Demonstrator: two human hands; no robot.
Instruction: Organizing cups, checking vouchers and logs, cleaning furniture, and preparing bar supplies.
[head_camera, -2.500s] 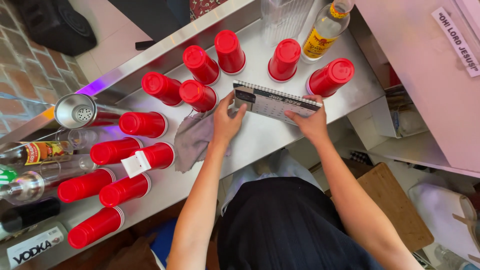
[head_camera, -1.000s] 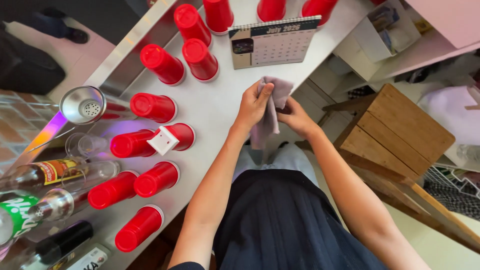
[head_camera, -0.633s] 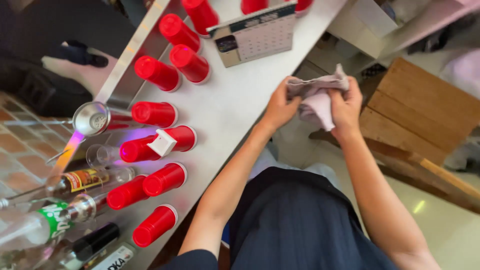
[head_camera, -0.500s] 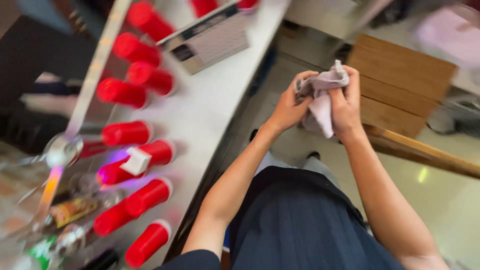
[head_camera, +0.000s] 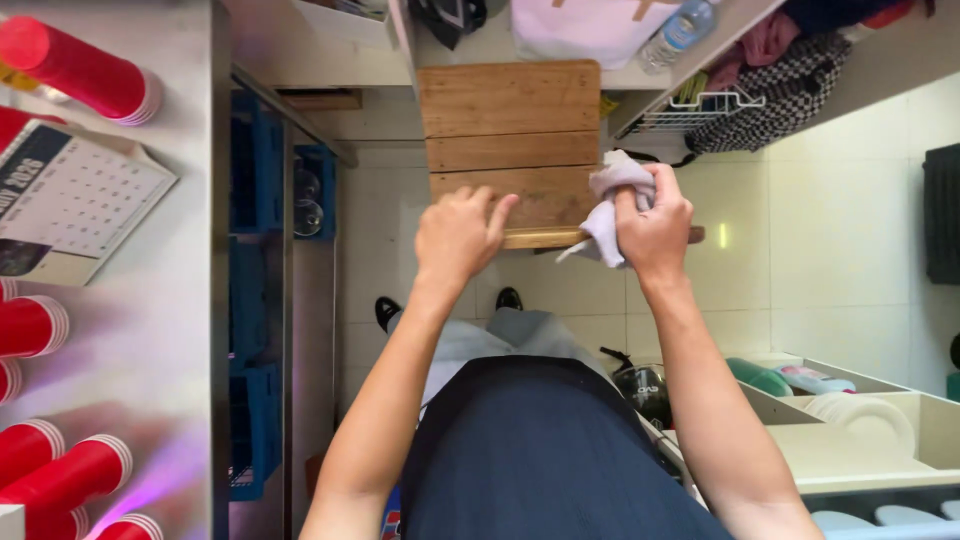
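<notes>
Head camera now looks away from the counter toward the floor, so the steel counter (head_camera: 190, 300) that filled the middle half a second ago sits at the far left edge. On it the red plastic cups (head_camera: 75, 68) lie on their sides, and the desk calendar (head_camera: 70, 200) lies flat just beside them; the bottles and strainer seen earlier are out of frame. Blue crates (head_camera: 250, 300) show under the counter's edge. Toward the middle, the left hand (head_camera: 458, 235) has let go of the cloth it shared earlier: it hangs empty, fingers loosely curled, over the wooden stool (head_camera: 510, 130). Just right of it, the right hand (head_camera: 655, 225) alone grips the bunched grey cloth (head_camera: 610, 205), fist closed around it, with a corner trailing below. The two hands are now apart rather than pressed together. At far right, white trays (head_camera: 850, 440) hold plates.
</notes>
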